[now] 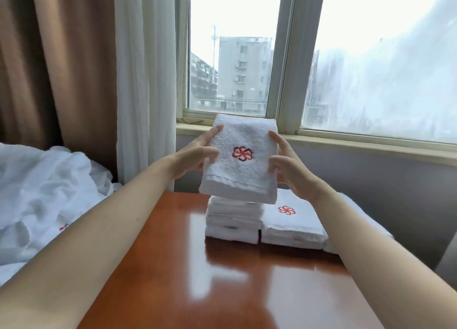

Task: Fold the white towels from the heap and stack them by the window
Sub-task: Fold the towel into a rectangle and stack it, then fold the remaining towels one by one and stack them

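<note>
Left hand (195, 159) and right hand (289, 165) gripped a folded towel (241, 158) above the stacks (233, 221) at the desk's (222, 291) far edge — several done, the heap (44, 185) off its left edge awaited folding.

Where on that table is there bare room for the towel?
The near half of the table, in front of the left stack and right stack, is bare wood. A strip left of the left stack is bare. The far end is crowded with stacks, and the towel is held above them by the left hand and right hand.
</note>
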`<state>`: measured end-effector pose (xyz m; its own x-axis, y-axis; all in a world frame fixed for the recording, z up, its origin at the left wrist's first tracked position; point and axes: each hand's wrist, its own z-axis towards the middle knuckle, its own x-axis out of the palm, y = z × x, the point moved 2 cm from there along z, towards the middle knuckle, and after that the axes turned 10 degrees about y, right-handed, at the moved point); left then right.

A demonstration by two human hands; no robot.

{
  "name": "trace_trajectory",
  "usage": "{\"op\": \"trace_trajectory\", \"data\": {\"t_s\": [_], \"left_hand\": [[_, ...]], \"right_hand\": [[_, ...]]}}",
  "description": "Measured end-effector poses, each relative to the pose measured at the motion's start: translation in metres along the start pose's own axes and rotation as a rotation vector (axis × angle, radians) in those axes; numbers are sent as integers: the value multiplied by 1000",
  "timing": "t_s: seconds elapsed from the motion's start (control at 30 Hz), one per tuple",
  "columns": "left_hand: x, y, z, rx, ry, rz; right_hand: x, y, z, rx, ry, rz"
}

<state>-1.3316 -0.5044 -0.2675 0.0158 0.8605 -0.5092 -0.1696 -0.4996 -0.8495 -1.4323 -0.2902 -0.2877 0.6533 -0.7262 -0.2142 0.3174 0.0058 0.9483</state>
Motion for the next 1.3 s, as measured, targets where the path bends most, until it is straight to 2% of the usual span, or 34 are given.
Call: {"op": "trace_trajectory", "data": {"t_s": [0.13, 0.3, 0.43, 0.53, 0.6, 0.77, 0.93, 1.07, 1.2, 1.3], "left_hand": [[-20, 9, 50, -5, -34, -107], [-20, 40, 87, -35, 1, -202], [-1, 93, 107, -155, -21, -266], [25, 131, 108, -293, -9, -193], [29, 152, 111, -327, -34, -201], [21, 154, 116, -347, -74, -150], [26, 137, 92, -324, -79, -309], [36, 112, 59, -294, -115, -283], [51, 95, 28, -213, -199, -149], [63, 84, 1, -214, -310, 24]], "right_hand": [[-21, 0, 50, 24, -26, 12], [-30, -31, 83, 80, -50, 36], [-20, -80, 85, 249, -32, 38], [-13, -115, 78, 422, 5, 44], [-15, -124, 78, 452, 15, 72], [-15, -124, 81, 458, -20, 32], [-7, -112, 69, 414, -77, -63], [0, -92, 47, 346, -59, -103], [10, -74, 14, 270, -26, -227], [20, -62, -9, 139, -56, -400]]}}
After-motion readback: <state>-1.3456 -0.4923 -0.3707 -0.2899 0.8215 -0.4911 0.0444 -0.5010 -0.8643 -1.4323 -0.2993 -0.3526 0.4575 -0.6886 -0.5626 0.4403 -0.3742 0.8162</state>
